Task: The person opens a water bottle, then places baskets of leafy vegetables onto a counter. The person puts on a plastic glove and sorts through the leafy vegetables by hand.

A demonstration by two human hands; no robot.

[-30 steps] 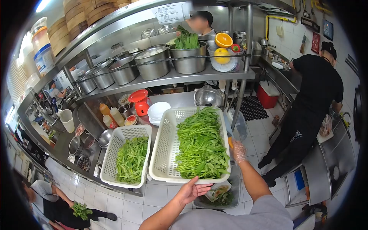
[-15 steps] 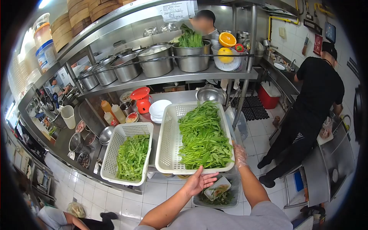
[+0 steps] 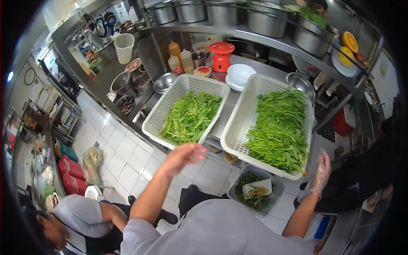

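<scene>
My bare left hand (image 3: 183,159) hangs just below the front rim of the smaller white basket (image 3: 149,127), its fingers apart and nothing in it. Leafy greens (image 3: 191,117) lie in that basket. The larger white basket (image 3: 240,114) stands to its right, with a thick layer of long-stemmed greens (image 3: 278,131) on its right side. To the right of its front corner my right hand (image 3: 321,172), in a clear plastic glove, is raised with its fingers stretched out, holding nothing. It is apart from the basket.
A grey bin (image 3: 276,195) with scraps and a white tray stands on the floor. White bowls (image 3: 241,75), a red scale (image 3: 221,57) and squeeze bottles (image 3: 187,61) are behind the baskets. A co-worker (image 3: 85,216) bends at lower left; another in black is at right.
The view has swung left and down. My left hand has left the large basket's front edge and moved to the small basket. My right hand has come away from the large basket's side.
</scene>
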